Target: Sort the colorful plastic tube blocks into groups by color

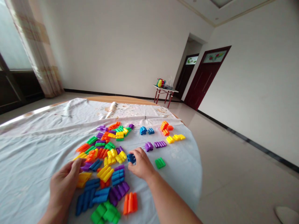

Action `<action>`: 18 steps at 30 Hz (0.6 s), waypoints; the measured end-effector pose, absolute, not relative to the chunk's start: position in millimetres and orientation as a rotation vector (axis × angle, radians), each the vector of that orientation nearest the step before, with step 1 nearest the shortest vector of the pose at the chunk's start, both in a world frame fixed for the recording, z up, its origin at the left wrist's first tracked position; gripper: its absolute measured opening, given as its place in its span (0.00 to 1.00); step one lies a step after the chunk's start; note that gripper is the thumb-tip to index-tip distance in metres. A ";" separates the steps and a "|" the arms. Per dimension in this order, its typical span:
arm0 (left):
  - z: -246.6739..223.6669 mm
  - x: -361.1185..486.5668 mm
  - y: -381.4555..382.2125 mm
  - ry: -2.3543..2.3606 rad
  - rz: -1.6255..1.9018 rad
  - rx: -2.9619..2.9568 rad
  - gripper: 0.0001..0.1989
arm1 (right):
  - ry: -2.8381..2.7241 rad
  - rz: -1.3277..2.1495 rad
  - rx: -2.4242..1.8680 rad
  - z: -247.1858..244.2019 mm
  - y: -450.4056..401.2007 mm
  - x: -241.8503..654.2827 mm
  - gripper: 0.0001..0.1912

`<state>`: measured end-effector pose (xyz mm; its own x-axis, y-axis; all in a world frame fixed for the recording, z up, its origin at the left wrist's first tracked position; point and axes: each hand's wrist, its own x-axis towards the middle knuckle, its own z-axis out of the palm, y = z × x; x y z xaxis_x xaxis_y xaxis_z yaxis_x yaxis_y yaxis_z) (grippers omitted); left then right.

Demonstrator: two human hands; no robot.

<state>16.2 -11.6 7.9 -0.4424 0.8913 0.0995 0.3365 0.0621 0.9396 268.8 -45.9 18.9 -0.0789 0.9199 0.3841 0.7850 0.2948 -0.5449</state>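
My right hand [142,165] pinches a dark blue plastic building block [131,158] between thumb and fingers, just right of a loose pile. At the pile's left side my left hand [66,178] is closed, thumb against fingers; whatever it may grip is hidden. Close to its fingertips lie a purple block [87,166] and a yellow block [84,179]. The pile mixes ribbed blocks in several colours, among them blue blocks [85,200], green blocks [106,213] and an orange block [130,203] at the near side.
Right of the pile sit separate colour groups: blue blocks [146,130], orange blocks [164,127], yellow blocks [175,138], purple blocks [160,144] and a green block [160,163]. A wrinkled cloth [182,174] covers the round table. A small side table [165,90] stands by the far wall.
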 end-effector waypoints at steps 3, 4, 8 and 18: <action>9.3 16.5 -11.5 1.790 1.356 1.116 0.24 | -1.972 0.251 -1.528 22.0 -50.3 276.1 0.23; 9.2 16.5 -11.5 1.786 1.360 1.102 0.24 | -2.012 0.268 -1.537 22.7 -51.5 277.9 0.23; 7.7 15.8 -12.0 1.790 1.361 1.077 0.23 | -2.095 0.337 -1.549 25.1 -52.9 280.6 0.22; 15.2 17.5 -16.4 1.817 1.321 1.101 0.22 | -2.026 0.327 -1.702 22.6 -49.2 283.4 0.18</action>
<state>17.5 -16.4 15.2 -0.4530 0.8914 -0.0151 0.2609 0.1487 0.9539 283.4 -49.2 22.6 -0.1191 0.9725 0.2002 0.8601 0.2018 -0.4684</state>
